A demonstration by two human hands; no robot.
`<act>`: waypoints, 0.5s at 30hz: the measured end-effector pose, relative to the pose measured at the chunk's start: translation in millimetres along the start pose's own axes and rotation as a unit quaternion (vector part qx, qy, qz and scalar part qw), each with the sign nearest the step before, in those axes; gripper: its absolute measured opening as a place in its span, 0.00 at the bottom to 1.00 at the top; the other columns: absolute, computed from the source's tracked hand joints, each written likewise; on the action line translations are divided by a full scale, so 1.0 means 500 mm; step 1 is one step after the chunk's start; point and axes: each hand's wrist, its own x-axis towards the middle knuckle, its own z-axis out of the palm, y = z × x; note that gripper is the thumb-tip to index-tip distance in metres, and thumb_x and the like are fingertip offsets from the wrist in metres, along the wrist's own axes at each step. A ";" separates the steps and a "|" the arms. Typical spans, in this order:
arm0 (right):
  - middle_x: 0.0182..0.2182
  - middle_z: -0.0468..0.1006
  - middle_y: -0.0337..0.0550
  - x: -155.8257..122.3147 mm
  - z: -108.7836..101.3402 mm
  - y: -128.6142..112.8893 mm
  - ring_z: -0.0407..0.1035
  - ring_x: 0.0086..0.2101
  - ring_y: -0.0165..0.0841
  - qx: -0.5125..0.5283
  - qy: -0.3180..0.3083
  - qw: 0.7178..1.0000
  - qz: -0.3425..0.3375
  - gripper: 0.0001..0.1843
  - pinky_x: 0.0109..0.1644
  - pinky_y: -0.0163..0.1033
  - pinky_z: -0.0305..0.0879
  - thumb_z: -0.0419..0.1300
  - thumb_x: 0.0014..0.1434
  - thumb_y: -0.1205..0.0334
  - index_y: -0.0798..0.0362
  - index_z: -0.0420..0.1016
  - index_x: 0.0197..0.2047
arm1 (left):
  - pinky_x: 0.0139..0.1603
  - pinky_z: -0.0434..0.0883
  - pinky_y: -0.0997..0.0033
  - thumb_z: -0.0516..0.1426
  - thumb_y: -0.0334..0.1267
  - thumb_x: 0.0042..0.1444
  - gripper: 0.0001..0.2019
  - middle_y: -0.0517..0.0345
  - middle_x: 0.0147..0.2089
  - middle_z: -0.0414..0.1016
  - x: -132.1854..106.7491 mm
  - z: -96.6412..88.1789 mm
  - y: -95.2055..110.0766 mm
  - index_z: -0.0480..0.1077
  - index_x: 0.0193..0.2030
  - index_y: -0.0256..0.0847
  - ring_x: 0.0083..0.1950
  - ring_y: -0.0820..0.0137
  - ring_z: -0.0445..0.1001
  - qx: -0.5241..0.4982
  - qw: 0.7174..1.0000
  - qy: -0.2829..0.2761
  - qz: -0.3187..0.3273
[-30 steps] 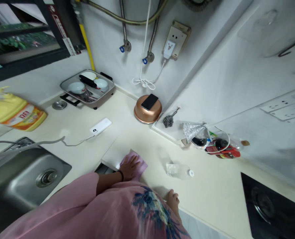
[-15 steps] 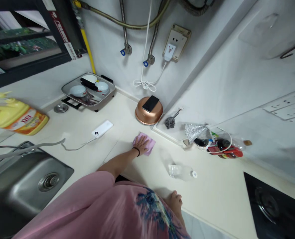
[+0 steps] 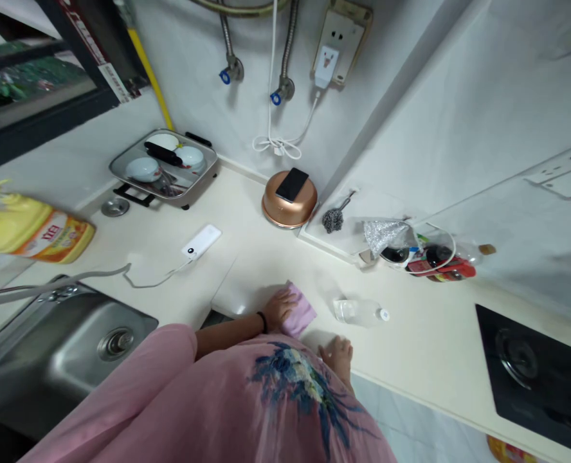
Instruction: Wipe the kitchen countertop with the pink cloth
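My left hand (image 3: 280, 309), a dark band round its wrist, presses a pink cloth (image 3: 301, 315) onto the cream countertop (image 3: 247, 251), close to the front edge. Its fingers lie over the cloth's left part. To the right, my right hand (image 3: 337, 354) rests at the counter's edge with the thumb apart from the bent fingers, and nothing shows in it. A clear plastic bottle (image 3: 360, 312) with a white cap lies on its side just beyond that hand.
An upturned copper-coloured pot (image 3: 285, 209) bears a black phone (image 3: 292, 184) in the corner. At left are a pan of bowls (image 3: 199, 186), a white power bank (image 3: 202, 241), a yellow jug (image 3: 49, 231) and a steel sink (image 3: 63, 366). A black hob (image 3: 531, 366) lies at right.
My left hand has drawn the cloth toward my body and slightly right, to near the counter's front edge. My right hand stays at the edge. The camera view has shifted a little.
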 end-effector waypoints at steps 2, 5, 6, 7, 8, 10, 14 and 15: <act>0.75 0.56 0.71 0.021 0.001 -0.052 0.45 0.75 0.57 0.026 0.012 0.998 -0.051 0.38 0.76 0.58 0.51 0.47 0.70 0.50 0.67 0.62 0.74 | 0.69 0.68 0.57 0.49 0.43 0.73 0.19 0.48 0.55 0.83 -0.013 -0.041 -0.025 0.82 0.49 0.44 0.61 0.61 0.76 -0.023 0.997 0.054 -0.059; 0.79 0.54 0.56 0.074 -0.006 -0.160 0.40 0.78 0.51 0.050 -0.007 0.977 -0.207 0.36 0.78 0.59 0.50 0.48 0.70 0.53 0.56 0.60 0.78 | 0.54 0.73 0.61 0.44 0.44 0.75 0.23 0.49 0.40 0.82 -0.045 -0.103 -0.081 0.79 0.40 0.43 0.46 0.62 0.79 -0.019 0.981 0.116 -0.155; 0.79 0.55 0.55 0.093 -0.009 -0.197 0.40 0.78 0.50 0.044 -0.020 0.965 -0.256 0.36 0.78 0.60 0.48 0.48 0.70 0.54 0.54 0.60 0.78 | 0.50 0.73 0.62 0.43 0.44 0.76 0.24 0.51 0.38 0.81 -0.059 -0.121 -0.099 0.78 0.39 0.44 0.43 0.63 0.79 -0.017 0.974 0.136 -0.182; 0.78 0.56 0.54 0.112 -0.013 -0.231 0.40 0.78 0.50 0.033 -0.031 0.954 -0.297 0.36 0.78 0.61 0.47 0.49 0.70 0.55 0.53 0.59 0.79 | 0.47 0.72 0.63 0.42 0.44 0.76 0.24 0.52 0.36 0.80 -0.073 -0.137 -0.115 0.77 0.39 0.44 0.41 0.63 0.78 -0.014 0.966 0.156 -0.208; 0.79 0.56 0.54 0.128 -0.016 -0.259 0.41 0.78 0.50 0.019 -0.040 0.945 -0.325 0.36 0.79 0.62 0.45 0.50 0.69 0.56 0.52 0.59 0.79 | 0.46 0.72 0.64 0.41 0.44 0.76 0.24 0.53 0.35 0.80 -0.086 -0.152 -0.129 0.76 0.40 0.44 0.40 0.63 0.78 -0.011 0.957 0.175 -0.229; 0.80 0.53 0.52 0.153 -0.019 -0.291 0.39 0.79 0.49 -0.007 -0.050 0.939 -0.339 0.37 0.79 0.64 0.42 0.50 0.69 0.58 0.50 0.58 0.79 | 0.45 0.72 0.64 0.40 0.41 0.76 0.23 0.53 0.36 0.80 -0.104 -0.180 -0.151 0.76 0.42 0.44 0.40 0.63 0.79 -0.002 0.942 0.210 -0.261; 0.82 0.46 0.50 0.170 -0.014 -0.254 0.36 0.79 0.47 -0.039 -0.025 0.978 -0.206 0.36 0.79 0.61 0.42 0.44 0.72 0.59 0.49 0.53 0.81 | 0.50 0.74 0.64 0.43 0.40 0.76 0.19 0.53 0.43 0.81 -0.080 -0.258 -0.169 0.73 0.58 0.42 0.44 0.64 0.80 -0.040 0.909 0.316 -0.269; 0.82 0.45 0.51 0.168 -0.012 -0.233 0.37 0.79 0.47 -0.044 -0.013 0.987 -0.155 0.36 0.79 0.61 0.42 0.43 0.73 0.59 0.50 0.51 0.82 | 0.51 0.75 0.65 0.46 0.41 0.75 0.18 0.53 0.45 0.80 -0.058 -0.286 -0.166 0.71 0.62 0.41 0.44 0.64 0.80 -0.050 0.901 0.344 -0.259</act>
